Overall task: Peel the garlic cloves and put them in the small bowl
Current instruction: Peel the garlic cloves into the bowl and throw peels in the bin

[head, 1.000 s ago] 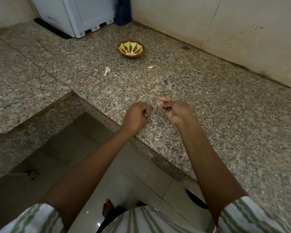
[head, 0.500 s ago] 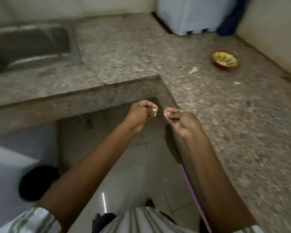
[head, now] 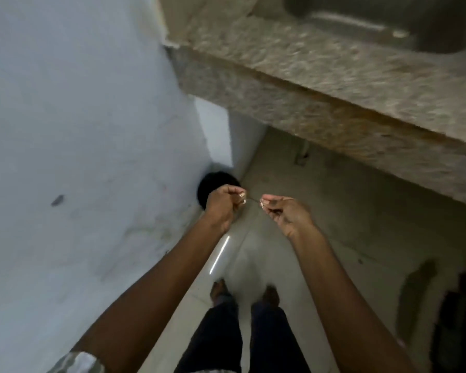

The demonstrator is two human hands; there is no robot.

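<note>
**Both hands pinch garlic bits in the air over the floor**

The left hand (head: 222, 205) sits just left of the frame's centre. Its fingers are curled in toward the palm, and thumb and forefinger pinch a small pale garlic piece (head: 242, 199). The right hand (head: 287, 212) is just right of centre with the palm turned up. Its fingers are curled too, and their tips pinch a smaller pale scrap (head: 261, 203). Both bits are too small and blurred to tell clove from skin.

The hands are near each other but apart, with a narrow gap between the fingertips. Both are held in the air over the tiled floor (head: 361, 211), lower in the frame than the granite counter (head: 320, 84), whose edge runs across the upper right. A steel sink (head: 388, 25) is set into the counter in the top right corner.

A pale white surface (head: 78, 117) fills the left of the frame. At its foot, just behind the left hand, is a round black object (head: 213, 179). In the lower centre are two feet (head: 218, 289) and dark trousers (head: 215, 340). A striped sleeve (head: 76, 362) shows at the bottom left.
</note>
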